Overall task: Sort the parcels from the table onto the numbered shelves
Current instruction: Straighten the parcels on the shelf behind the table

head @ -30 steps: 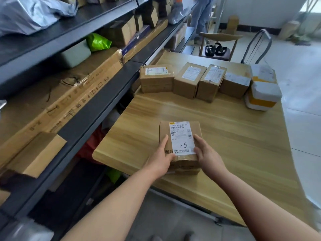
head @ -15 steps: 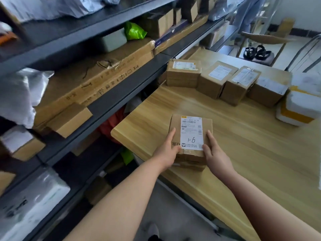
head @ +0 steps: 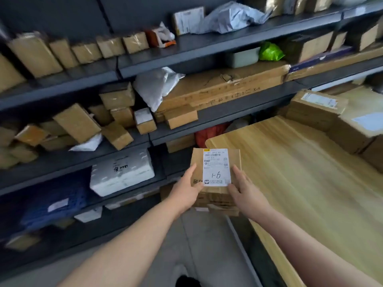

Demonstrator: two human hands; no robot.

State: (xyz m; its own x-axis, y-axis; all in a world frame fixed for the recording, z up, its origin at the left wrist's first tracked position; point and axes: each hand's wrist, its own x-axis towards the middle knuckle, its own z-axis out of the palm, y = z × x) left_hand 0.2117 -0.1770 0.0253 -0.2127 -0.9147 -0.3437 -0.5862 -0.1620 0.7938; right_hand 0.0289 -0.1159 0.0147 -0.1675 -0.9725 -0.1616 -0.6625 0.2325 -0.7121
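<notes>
I hold a small brown cardboard parcel [head: 216,162] with a white label handwritten "1-6". My left hand [head: 185,188] grips its left side and my right hand [head: 244,193] grips its right side. The parcel hangs in the air at the left corner of the wooden table [head: 300,183], between the table and the dark shelves [head: 207,119]. More brown parcels [head: 317,108] stand in a row at the table's far right edge.
The shelves hold several brown boxes [head: 116,121], a long flat carton [head: 223,90], grey poly bags [head: 157,85], a white foam box [head: 122,172], a green bag [head: 270,51] and a blue package [head: 56,199]. A grey floor strip [head: 196,245] runs between shelf and table.
The parcel was lifted off the table and carried left past the table's corner toward the shelves. My view swung left onto the shelving. Both hands keep their hold.
</notes>
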